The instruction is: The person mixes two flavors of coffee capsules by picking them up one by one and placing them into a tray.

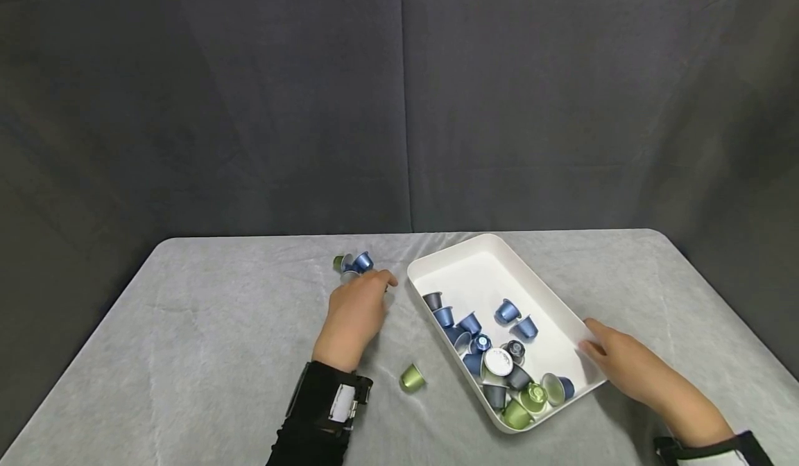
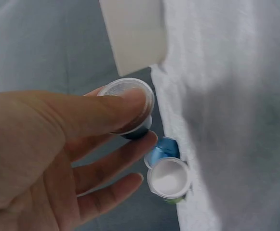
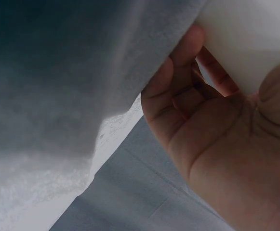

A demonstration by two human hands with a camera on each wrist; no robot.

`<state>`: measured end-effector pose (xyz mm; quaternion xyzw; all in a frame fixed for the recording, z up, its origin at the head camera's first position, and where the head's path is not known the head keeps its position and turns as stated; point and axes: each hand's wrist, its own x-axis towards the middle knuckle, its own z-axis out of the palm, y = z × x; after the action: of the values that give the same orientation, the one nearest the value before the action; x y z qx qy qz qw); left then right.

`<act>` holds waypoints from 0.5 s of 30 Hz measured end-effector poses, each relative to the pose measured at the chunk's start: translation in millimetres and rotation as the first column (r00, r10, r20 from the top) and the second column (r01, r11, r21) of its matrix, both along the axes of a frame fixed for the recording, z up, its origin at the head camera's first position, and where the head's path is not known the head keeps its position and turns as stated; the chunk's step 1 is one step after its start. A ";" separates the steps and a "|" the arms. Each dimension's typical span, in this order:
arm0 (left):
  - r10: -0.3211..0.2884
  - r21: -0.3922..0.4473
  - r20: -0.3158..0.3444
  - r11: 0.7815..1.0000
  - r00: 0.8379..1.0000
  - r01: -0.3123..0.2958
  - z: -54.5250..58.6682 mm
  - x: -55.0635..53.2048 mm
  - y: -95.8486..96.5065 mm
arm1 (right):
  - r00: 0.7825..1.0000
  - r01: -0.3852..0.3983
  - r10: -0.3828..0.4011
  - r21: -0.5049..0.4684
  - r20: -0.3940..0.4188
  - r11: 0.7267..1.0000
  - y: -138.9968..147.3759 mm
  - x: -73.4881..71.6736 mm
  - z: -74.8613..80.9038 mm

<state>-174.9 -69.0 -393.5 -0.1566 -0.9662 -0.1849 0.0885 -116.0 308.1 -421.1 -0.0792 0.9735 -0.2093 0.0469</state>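
Observation:
My left hand (image 1: 356,313) pinches a coffee capsule (image 2: 123,87) between thumb and fingers; the left wrist view shows its pale lid and dark underside. Close by it on the table lie a blue capsule (image 1: 364,261), a green capsule (image 1: 338,263) and others partly hidden by the hand. To the right stands a white tray (image 1: 480,261), its near right corner gripped by my right hand (image 1: 637,369), thumb over the rim. Inside lie several blue capsules (image 1: 508,311), grey ones (image 1: 495,395) and green ones (image 1: 533,398), mostly along the left and near sides.
A single green capsule (image 1: 412,378) lies on the cloth-covered table (image 1: 206,341), left of the tray. Behind the table's far edge hangs a dark grey curtain (image 1: 299,119).

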 end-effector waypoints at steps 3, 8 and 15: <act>-0.028 0.009 -0.016 1.000 0.999 0.028 5.9 2.1 2.7 | 1.000 0.002 -0.002 -0.001 -0.002 1.000 -0.1 0.2 -0.2; -0.097 -0.004 -0.041 0.995 0.994 0.097 12.4 5.9 10.3 | 1.000 0.006 -0.006 0.001 -0.001 1.000 -0.4 0.2 -0.1; -0.200 -0.024 -0.129 0.980 0.971 0.199 13.3 16.6 34.4 | 1.000 0.007 -0.007 -0.001 -0.005 1.000 -0.1 0.2 -0.6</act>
<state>-158.3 -34.6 -380.2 -0.2651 -0.9387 -0.1767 0.1319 -115.8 308.0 -421.7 -0.0766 0.9737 -0.2099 0.0437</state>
